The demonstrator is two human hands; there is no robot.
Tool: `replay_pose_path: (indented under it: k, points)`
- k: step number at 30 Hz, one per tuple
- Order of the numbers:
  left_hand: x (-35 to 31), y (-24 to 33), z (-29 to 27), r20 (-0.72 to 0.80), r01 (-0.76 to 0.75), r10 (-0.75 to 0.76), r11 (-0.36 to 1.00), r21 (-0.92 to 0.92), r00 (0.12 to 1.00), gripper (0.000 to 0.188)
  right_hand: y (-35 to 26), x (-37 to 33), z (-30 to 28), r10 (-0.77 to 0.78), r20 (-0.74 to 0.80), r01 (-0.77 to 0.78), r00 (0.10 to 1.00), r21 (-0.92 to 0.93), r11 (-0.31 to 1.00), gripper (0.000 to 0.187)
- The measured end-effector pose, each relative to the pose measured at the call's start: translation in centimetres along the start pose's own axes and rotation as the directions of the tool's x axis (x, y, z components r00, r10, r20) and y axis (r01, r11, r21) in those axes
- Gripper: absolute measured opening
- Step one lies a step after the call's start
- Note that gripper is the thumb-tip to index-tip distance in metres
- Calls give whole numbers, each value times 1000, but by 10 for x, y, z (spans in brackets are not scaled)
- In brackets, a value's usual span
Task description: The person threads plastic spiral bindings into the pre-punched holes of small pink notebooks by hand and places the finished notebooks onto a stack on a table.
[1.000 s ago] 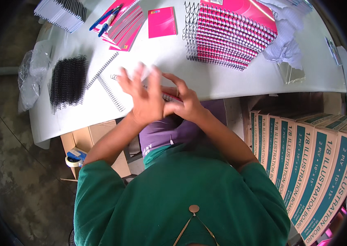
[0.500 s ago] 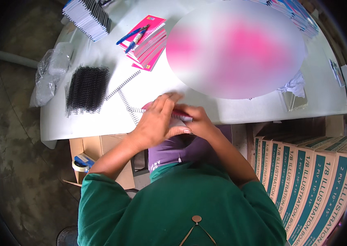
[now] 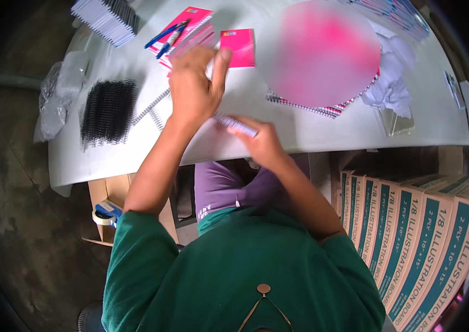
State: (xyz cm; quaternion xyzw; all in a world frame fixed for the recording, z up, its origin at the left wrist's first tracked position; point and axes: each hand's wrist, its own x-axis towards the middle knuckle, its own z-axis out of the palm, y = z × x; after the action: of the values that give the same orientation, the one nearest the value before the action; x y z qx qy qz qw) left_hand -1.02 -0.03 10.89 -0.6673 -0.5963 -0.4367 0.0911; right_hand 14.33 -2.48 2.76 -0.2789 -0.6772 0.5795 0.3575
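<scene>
Small, pale-edged spiral notebook (image 3: 239,125): over near side of white table (image 3: 107,163), pinched by bare right hand (image 3: 263,143) | left hand (image 3: 193,83) half-curled, blurred, can't tell contents | binding seemingly being worked; next calls for steady right grip

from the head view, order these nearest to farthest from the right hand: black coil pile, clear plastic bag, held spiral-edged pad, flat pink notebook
From the right hand:
1. Spiral-edged pad: in its grip
2. Pink notebook: ahead, slightly left
3. Black coil pile: left on the table
4. Plastic bag: farther left, past the coils
</scene>
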Motion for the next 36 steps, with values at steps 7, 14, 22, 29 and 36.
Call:
replay_pose_path:
  k: [7,14,22,29,36]
  points:
    - [-48,8,22,357,-89,68,995,43,932,29,13,6,-30,169,136,-167,976,-22,986,21]
    - [-35,-6,13,-81,-390,424,881,266,902,86,19,4,-19,-123,26,121,992,61,991,27]
    - [-134,5,12,343,-414,338,892,178,876,108,19,-2,-14,-201,94,188,975,130,973,43]
    - [-156,-5,22,401,-327,320,943,-53,858,110,17,-1,-9,-170,137,161,976,72,984,40]
    - [-55,33,-30,699,308,-209,951,-17,683,70,8,0,-3,-380,210,432,901,-338,836,27]
